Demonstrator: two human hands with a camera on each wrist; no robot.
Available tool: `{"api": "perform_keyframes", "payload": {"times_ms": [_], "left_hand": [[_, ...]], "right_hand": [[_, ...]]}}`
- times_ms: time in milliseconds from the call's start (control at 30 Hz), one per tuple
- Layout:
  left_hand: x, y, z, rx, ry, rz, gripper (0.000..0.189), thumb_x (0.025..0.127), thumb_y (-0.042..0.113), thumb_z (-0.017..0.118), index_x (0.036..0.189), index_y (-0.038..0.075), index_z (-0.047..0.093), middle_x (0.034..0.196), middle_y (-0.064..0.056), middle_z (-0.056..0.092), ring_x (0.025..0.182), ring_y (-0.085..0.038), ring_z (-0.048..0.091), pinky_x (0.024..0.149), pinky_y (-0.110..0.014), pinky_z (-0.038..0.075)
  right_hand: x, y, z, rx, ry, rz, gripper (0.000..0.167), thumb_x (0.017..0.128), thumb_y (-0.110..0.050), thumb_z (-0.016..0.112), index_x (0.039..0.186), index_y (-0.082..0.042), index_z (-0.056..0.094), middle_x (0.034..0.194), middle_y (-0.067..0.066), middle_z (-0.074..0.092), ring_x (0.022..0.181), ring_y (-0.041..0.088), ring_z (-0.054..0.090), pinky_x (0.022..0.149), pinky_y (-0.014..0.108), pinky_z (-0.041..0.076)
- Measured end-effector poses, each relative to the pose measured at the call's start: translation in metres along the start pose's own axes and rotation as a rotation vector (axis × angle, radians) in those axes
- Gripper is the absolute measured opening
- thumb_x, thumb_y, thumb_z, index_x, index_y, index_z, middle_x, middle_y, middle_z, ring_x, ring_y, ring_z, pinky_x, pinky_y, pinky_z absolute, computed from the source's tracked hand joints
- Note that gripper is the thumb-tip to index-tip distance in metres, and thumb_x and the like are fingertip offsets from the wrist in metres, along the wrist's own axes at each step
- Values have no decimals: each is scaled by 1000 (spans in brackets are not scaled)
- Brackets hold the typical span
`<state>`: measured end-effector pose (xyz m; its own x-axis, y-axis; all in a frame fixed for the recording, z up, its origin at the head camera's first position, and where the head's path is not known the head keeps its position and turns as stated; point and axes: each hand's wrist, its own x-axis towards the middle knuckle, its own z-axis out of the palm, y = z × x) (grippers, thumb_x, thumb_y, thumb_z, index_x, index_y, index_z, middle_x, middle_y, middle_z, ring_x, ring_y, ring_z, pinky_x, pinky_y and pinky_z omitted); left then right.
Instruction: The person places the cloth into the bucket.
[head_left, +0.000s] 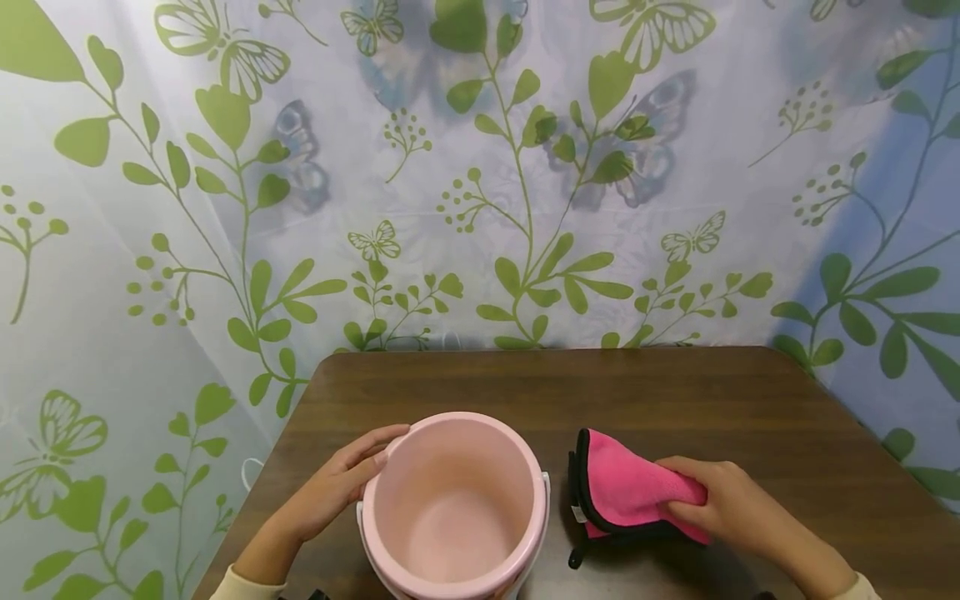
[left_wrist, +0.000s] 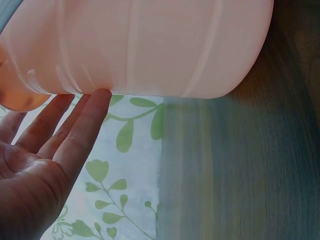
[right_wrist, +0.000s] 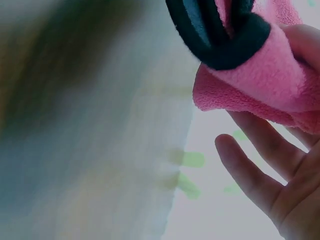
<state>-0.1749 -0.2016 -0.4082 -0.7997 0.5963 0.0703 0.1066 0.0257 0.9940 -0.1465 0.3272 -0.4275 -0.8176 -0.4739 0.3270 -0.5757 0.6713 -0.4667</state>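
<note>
A pale pink bucket (head_left: 405, 508) stands upright near the table's front, its mouth facing up and nothing inside. My left hand (head_left: 341, 483) touches its left side at the rim. Straight fingers (left_wrist: 82, 130) lie against the bucket's ribbed outer wall (left_wrist: 160, 45) in the left wrist view. To the right, my right hand (head_left: 712, 496) pinches a folded bright pink towel (head_left: 622, 483) with black edging between thumb and fingers. Two lower fingers extend below the fold of the towel (right_wrist: 260, 85) in the right wrist view. A small white tag and a black loop hang from its left edge.
Everything sits over a dark brown wooden table (head_left: 555, 383) with rounded far corners. A white handle (head_left: 545, 508) runs down the bucket's side. Behind the table hangs a white curtain (head_left: 420, 192) printed with green leaves and butterflies.
</note>
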Motion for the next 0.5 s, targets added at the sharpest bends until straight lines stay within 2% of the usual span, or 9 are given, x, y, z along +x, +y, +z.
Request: {"api": "perform_keyframes", "payload": {"times_ms": [200,400,500], "left_hand": [[1,0,-2,11,8,-1,46,112,17,39,156,6,36,148,-28,44,124,-33,58,90,-45,55],[1,-1,-2,12,9,0,45,112,17,39,156,6,37,148,-28,44,124,-32,58,90,-45,55],[1,-2,-3,10,10,1,45,112,17,39,155,6,37,148,-28,44,124,-32,58,90,-44,55]], "right_hand": [[16,-14,-10,-12,25,-9,35,83,-24,86,115,-19,71,81,-22,59,63,-2,49,55,22,43],[28,-26,-20,-34,41,6,36,82,-22,87,114,-19,72,82,-22,60,63,-2,50,55,22,43],[35,-32,-26,-37,57,-12,37,81,-19,88,115,-18,72,81,-22,60,62,-2,49,54,22,42]]}}
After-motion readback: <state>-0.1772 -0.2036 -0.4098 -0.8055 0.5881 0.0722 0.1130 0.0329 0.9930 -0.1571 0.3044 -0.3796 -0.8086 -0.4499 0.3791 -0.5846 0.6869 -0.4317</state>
